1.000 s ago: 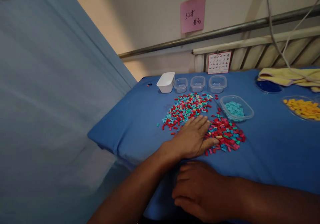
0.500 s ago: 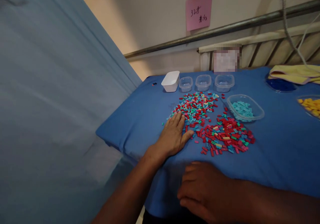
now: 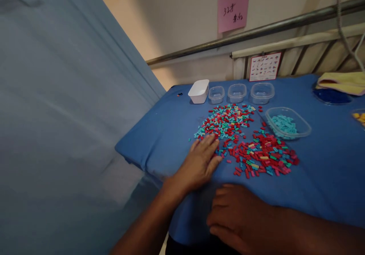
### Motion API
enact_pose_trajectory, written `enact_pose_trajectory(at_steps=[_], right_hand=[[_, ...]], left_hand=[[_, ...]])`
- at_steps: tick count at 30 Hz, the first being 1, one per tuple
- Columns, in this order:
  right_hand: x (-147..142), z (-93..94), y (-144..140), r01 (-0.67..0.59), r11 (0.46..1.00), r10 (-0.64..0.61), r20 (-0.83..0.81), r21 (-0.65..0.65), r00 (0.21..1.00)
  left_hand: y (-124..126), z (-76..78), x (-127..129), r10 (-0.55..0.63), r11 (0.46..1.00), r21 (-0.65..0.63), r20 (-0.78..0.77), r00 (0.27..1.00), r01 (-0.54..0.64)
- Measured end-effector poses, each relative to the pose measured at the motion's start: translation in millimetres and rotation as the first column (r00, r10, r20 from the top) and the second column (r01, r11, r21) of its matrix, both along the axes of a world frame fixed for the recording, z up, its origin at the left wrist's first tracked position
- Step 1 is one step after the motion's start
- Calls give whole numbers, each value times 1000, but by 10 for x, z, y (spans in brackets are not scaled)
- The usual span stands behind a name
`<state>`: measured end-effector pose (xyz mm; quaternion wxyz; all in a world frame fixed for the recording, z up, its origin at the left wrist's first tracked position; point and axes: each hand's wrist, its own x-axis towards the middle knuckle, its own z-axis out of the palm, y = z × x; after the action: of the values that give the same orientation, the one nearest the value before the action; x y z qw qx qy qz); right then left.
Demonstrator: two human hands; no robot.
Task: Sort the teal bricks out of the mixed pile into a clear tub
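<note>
My left hand lies flat with its fingers stretched out. Its fingertips touch the near left edge of a heap of small plastic bricks in red, light blue, green and cream. To the right of that hand is a second, mostly red heap of bricks. At the table's front edge rests my right hand, its fingers curled in, with nothing showing in them; its palm is hidden. Beyond the red heap stands a clear tub holding light blue bricks.
Along the back stand a white tub and three clear tubs. A yellow cloth lies over a dark blue dish at the right, near yellow pieces. A blue curtain hangs at the left.
My left hand has drawn slightly back toward me, off part of the brick heap. My right hand stays curled at the edge. The view has turned a little left.
</note>
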<state>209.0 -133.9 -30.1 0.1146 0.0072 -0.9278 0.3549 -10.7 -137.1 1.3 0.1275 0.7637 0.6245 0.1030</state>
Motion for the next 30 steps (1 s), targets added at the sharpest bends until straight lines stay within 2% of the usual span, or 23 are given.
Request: enact_pose_trajectory(at_steps=[2,4,7,10,13,16,18,20,26,30], right_hand=[[6,15,3,2,1000,-2,-5,-14,1000],[8,16,5,-1,1000,1,-7,-13,1000],[4,1,7,-10,1000,10,-11,-12,1000],[0,-5,6,0,1000,0,-5,-3,1000],[-1,-9,-2,12,1000,-12,-5,-2,1000],[-5,-27,-10,13,1000,-13,-5,-26,1000],[-9,-37,-11,12,999,-12,0,-33,1000],[-11,-36,-9,13,999,-13,10,-34,1000],[5,-20,-16,2,1000,-1,25,-28,1000],[8,-47,-36,29,999,-29,4,-43,1000]], left_hand=[[114,6,-172,111,983,146,28,993,-114],[268,3,-363,189,961,196,50,981,-195],[481,-3,-613,111,984,136,41,993,-116],[590,15,-782,48,995,83,15,999,-49],[612,47,-903,68,996,60,7,998,-68],[604,58,-991,187,981,45,51,981,-190],[592,54,-1015,294,954,32,93,951,-298],[565,54,-996,333,940,37,115,936,-339],[386,113,-722,109,991,83,4,994,-109],[264,161,-608,142,988,67,-79,987,-137]])
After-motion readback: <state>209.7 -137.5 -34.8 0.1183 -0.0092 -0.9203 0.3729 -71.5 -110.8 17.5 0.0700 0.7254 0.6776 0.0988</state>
